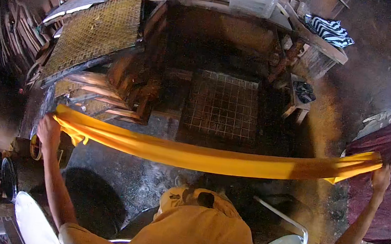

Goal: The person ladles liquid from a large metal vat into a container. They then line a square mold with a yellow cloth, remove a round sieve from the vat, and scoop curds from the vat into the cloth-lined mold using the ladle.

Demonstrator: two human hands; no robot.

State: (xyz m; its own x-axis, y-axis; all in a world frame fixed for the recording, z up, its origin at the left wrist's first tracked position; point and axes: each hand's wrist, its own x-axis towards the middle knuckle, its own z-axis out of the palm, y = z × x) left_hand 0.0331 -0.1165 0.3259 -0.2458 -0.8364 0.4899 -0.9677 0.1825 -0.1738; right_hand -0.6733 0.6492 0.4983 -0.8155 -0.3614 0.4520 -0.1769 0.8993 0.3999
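A long yellow cloth (190, 155) is stretched across the view in front of my chest, sagging slightly in the middle and gathered into folds. Its left end is gripped in my left hand (49, 129), where a loose corner hangs down. My right hand (381, 177) is closed on the other end, and another small corner droops beside it. Both arms reach out wide to the sides. Most of the fingers are turned away or covered by the cloth.
At the left back, a woven mesh rack (100, 32) leans at a slant. A square wire grid (222, 105) lies ahead. A wooden stool (296, 99) stands to its right. Dark red fabric (384, 175) hangs at right. A white round-edged surface (33, 224) is at lower left.
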